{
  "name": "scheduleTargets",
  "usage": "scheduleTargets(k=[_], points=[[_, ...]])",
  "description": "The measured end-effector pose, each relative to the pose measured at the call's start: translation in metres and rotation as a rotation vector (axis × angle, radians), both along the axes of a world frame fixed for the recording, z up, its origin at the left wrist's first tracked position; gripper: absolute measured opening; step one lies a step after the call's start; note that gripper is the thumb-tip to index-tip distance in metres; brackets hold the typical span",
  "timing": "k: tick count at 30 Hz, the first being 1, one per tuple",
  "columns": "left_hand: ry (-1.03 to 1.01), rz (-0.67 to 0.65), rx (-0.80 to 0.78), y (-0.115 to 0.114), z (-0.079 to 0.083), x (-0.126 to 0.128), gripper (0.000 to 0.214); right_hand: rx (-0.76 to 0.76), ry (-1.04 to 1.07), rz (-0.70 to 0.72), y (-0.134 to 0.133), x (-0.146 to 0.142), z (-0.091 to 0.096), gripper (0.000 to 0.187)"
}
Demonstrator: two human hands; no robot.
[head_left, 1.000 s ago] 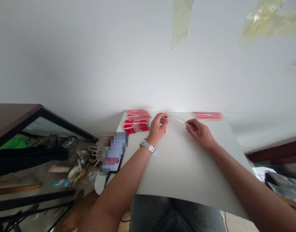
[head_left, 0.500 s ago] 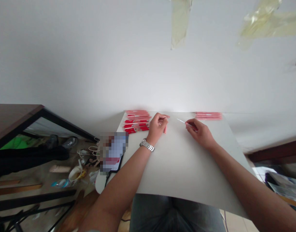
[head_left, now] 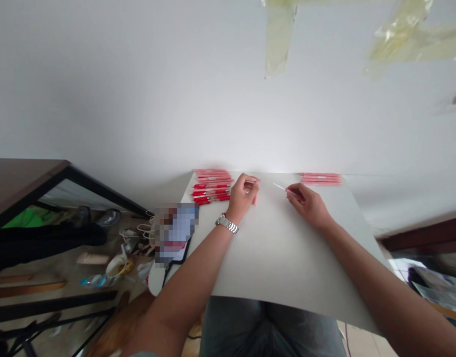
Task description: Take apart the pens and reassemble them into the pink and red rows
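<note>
Slim white pointed rod (head_left: 279,186) pinched in the right hand (head_left: 308,204), tip towards ten o'clock, over a smooth white tabletop (head_left: 280,258).
At nine o'clock from it, the left hand (head_left: 241,199) is curled, fingers gripping a slender pink piece (head_left: 255,200); just beyond, also at nine, lie stacked red-and-clear plastic pens (head_left: 213,193). A pale-pink bundle of slim sticks (head_left: 321,179) lies at one o'clock from the right hand.

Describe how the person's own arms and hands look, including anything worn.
The left hand and right hand are ungloved, forearms bare. A silver metal-link band, probably a watch, circles the left wrist; the right wrist is bare. Greyish fabric, perhaps a sleeve, edges the left arm.
</note>
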State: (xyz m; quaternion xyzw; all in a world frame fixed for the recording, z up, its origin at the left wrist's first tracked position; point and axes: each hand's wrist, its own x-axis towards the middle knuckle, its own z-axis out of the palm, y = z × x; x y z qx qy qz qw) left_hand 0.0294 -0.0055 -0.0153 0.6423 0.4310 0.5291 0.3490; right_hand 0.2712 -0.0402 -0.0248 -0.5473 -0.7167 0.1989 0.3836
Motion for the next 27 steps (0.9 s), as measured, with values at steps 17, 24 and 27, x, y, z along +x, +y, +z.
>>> scheduleTargets(k=[17,24,27], points=[[0.273,0.035,0.183,0.002,0.000,-0.011,0.015,0.018,-0.014,-0.016,0.001,0.001,-0.002,0.028],[0.409,0.084,0.144,0.002,-0.002,-0.013,0.018,0.005,-0.007,-0.014,0.002,0.002,-0.003,0.027],[0.501,0.097,0.151,0.002,-0.003,-0.017,0.019,0.007,-0.007,-0.017,0.002,0.002,-0.002,0.027]])
